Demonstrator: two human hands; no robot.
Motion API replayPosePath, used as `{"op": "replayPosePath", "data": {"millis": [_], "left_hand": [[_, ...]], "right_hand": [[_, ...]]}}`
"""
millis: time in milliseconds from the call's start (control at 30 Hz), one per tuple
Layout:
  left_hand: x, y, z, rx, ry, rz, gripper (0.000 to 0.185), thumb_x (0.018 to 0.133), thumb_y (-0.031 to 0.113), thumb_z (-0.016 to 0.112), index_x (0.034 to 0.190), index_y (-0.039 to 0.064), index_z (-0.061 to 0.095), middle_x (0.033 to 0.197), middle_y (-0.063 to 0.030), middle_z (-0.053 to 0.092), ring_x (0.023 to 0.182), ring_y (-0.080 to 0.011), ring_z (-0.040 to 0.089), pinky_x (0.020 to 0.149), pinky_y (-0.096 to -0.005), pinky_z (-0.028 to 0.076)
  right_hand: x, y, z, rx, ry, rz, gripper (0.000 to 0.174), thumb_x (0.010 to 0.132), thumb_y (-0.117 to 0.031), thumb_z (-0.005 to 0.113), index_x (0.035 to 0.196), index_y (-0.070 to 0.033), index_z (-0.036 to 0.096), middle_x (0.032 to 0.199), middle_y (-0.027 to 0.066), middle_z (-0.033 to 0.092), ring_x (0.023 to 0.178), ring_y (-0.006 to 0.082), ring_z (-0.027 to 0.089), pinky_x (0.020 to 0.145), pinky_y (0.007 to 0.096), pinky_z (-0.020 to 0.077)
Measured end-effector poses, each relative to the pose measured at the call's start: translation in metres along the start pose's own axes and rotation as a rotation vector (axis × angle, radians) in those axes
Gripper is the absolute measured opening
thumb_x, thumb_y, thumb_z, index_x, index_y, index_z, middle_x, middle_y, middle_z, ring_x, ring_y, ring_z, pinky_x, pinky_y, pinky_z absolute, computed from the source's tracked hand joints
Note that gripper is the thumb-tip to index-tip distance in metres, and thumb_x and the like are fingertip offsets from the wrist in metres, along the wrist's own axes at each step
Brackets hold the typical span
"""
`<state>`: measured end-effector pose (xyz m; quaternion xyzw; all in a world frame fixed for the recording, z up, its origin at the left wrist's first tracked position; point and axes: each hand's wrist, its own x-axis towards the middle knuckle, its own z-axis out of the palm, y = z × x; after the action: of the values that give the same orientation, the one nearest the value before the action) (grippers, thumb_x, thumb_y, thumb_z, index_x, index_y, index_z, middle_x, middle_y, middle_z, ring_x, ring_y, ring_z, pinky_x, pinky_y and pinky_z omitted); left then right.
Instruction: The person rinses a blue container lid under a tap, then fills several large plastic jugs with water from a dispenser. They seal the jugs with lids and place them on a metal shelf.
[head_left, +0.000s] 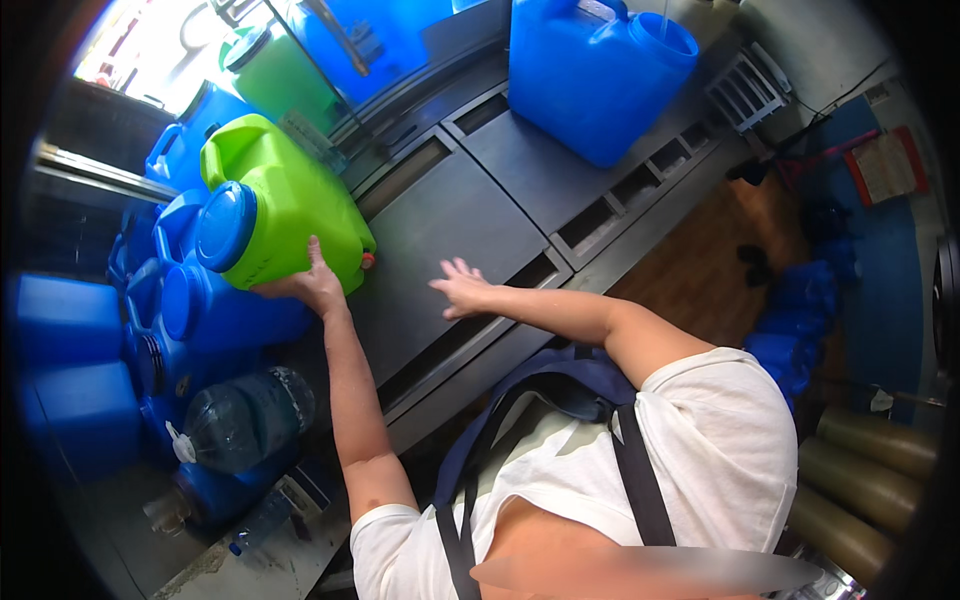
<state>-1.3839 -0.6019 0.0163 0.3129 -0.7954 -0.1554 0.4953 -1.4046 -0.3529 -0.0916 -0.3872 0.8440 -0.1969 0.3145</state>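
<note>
A bright green plastic water jug (300, 195) with a round blue lid (226, 226) and a small red-tipped spigot stands at the left of the metal counter (442, 225). My left hand (309, 283) touches its near side, thumb up along the wall; its fingers are partly hidden under the lid end. Over the counter's middle is my right hand (463, 288), fingers spread and slightly blurred, holding nothing. Farther back at the right, a large blue jug (592, 82) stands uncapped, with a thin stream of liquid at its mouth.
Several blue jugs (247, 315) crowd the left side, beside a clear plastic bottle (240, 420). A glass panel with a metal rail (105, 171) borders the counter. Slots (585, 225) open along the counter's near edge. More blue containers (795, 315) stand on the floor at the right.
</note>
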Motion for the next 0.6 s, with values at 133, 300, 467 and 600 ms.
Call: {"op": "replayPosePath", "data": {"millis": [133, 300, 467, 600], "left_hand": [[0.006, -0.003, 0.008, 0.108, -0.038, -0.138, 0.122, 0.067, 0.024, 0.094, 0.146, -0.009, 0.007, 0.140, -0.0283, 0.028, 0.129, -0.0425, 0.032, 0.113, -0.0516, 0.026], [-0.036, 0.038, -0.006, -0.063, -0.081, -0.222, 0.116, 0.073, 0.018, 0.089, 0.148, -0.008, 0.006, 0.143, -0.0295, 0.027, 0.134, -0.0432, 0.031, 0.116, -0.0514, 0.025], [-0.179, 0.101, -0.046, -0.232, -0.304, -0.453, 0.122, 0.073, 0.015, 0.082, 0.155, -0.001, -0.007, 0.158, -0.0332, 0.010, 0.148, -0.0427, 0.019, 0.121, -0.0504, 0.023], [-0.293, 0.131, -0.088, 0.016, -0.281, -0.504, 0.121, 0.071, 0.011, 0.083, 0.155, -0.002, -0.002, 0.157, -0.0310, 0.013, 0.148, -0.0405, 0.017, 0.122, -0.0480, 0.014]], "right_hand": [[-0.056, 0.082, 0.024, -0.045, -0.062, 0.174, 0.062, 0.073, -0.034, 0.082, 0.129, -0.015, 0.064, 0.151, 0.0269, 0.030, 0.144, 0.0499, 0.021, 0.106, 0.0659, 0.0346], [-0.117, 0.172, 0.020, 0.002, 0.084, 0.323, 0.067, 0.075, -0.032, 0.081, 0.135, -0.015, 0.055, 0.160, 0.0248, 0.021, 0.148, 0.0475, 0.017, 0.112, 0.0636, 0.0292], [-0.140, 0.247, -0.016, -0.022, 0.089, 0.334, 0.065, 0.078, -0.035, 0.080, 0.134, -0.015, 0.053, 0.161, 0.0225, 0.021, 0.150, 0.0458, 0.015, 0.114, 0.0664, 0.0265], [-0.151, 0.280, -0.038, -0.210, -0.007, 0.213, 0.062, 0.074, -0.034, 0.081, 0.128, -0.014, 0.058, 0.158, 0.0232, 0.024, 0.148, 0.0483, 0.016, 0.112, 0.0691, 0.0269]]}}
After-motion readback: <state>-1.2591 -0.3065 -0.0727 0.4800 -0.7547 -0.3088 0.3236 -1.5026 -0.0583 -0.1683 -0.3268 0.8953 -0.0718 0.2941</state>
